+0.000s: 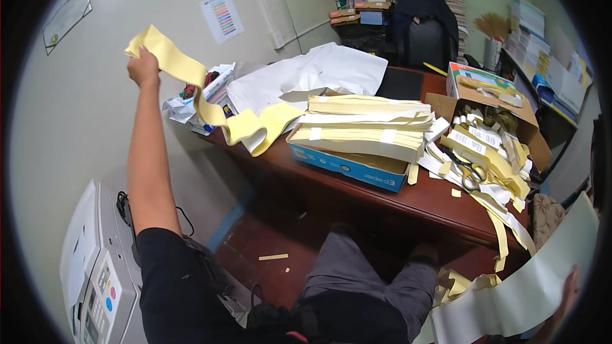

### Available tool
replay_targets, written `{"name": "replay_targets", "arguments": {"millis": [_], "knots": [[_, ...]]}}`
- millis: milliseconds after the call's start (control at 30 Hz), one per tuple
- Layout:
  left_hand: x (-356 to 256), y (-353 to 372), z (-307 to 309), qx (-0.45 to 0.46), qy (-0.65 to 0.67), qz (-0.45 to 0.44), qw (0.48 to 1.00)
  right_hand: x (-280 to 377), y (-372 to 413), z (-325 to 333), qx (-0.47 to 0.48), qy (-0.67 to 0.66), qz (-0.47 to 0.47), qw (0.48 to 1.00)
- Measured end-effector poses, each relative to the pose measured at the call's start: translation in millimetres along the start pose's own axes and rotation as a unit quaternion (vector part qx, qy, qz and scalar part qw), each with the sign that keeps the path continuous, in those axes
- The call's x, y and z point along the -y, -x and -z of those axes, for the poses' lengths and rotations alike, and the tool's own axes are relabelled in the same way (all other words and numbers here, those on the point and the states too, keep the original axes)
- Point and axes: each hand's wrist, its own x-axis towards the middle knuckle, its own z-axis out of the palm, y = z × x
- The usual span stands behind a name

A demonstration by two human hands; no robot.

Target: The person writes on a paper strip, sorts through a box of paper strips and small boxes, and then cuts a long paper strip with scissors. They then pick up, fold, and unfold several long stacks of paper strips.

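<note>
My left hand (145, 67), raised at the upper left, is closed on the end of a long yellow paper strip (207, 108). The strip hangs in waves down to the desk, left of a blue box (344, 169) holding stacked yellow and white strips (366, 121). At the lower right edge my right hand (566, 296) touches a wide pale sheet (523, 286); its fingers are partly behind the sheet, so its grip is unclear. Black-handled scissors (470, 172) lie on a heap of paper strips (491, 146) at the desk's right.
The dark red desk (306, 175) stands ahead, with crumpled white sheeting (312, 76) on it and an open carton (539, 134) at its right. A printer (105, 286) is at lower left. Behind the desk is a black chair (427, 41). Paper scraps (273, 257) lie on the floor.
</note>
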Motion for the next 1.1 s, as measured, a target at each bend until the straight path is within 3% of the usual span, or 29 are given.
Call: {"name": "replay_targets", "arguments": {"millis": [67,167,233,300,367,433,467,500,600,667,767,833,867,1100], "knots": [[-11,-39,19,-0.027,-0.041,-0.017,0.999,-4,-6,0,-0.016,0.002,0.013,1.000],[-38,-111,55,-0.081,-0.084,-0.050,0.992,20,-15,-16,-0.053,0.169,0.026,0.984],[-73,-146,87,-0.133,-0.077,-0.065,0.986,-75,-56,21,-0.057,-0.055,-0.061,0.995],[-93,-211,110,-0.180,-0.035,-0.088,0.979,-107,-67,25,-0.096,-0.155,-0.079,0.980],[-122,-239,131,-0.200,-0.015,-0.106,0.974,-68,-62,-6,-0.166,-0.126,-0.027,0.978],[-152,-246,143,-0.201,0.002,-0.132,0.971,24,-34,-33,-0.080,-0.267,-0.087,0.956],[-171,-240,147,-0.193,0.010,-0.151,0.969,25,-35,-32,-0.076,-0.298,-0.098,0.946],[-187,-230,145,-0.180,0.018,-0.169,0.969,25,-37,-32,-0.071,-0.329,-0.110,0.935],[-235,-172,108,-0.101,0.063,-0.223,0.968,-85,-94,20,-0.158,-0.269,-0.071,0.948],[-270,-102,61,-0.012,0.131,-0.245,0.961,-38,-72,9,-0.106,-0.146,-0.013,0.983],[-332,12,19,0.119,0.273,-0.256,0.920,19,-50,-6,-0.027,-0.027,0.061,0.997],[-369,83,15,0.193,0.363,-0.254,0.876,28,-61,7,0.090,-0.075,0.104,0.988],[-386,117,20,0.227,0.405,-0.254,0.848,35,-59,12,0.092,-0.081,0.111,0.986],[-495,301,90,0.449,0.624,-0.233,0.596,90,-38,69,-0.025,-0.026,0.102,0.994]]}}
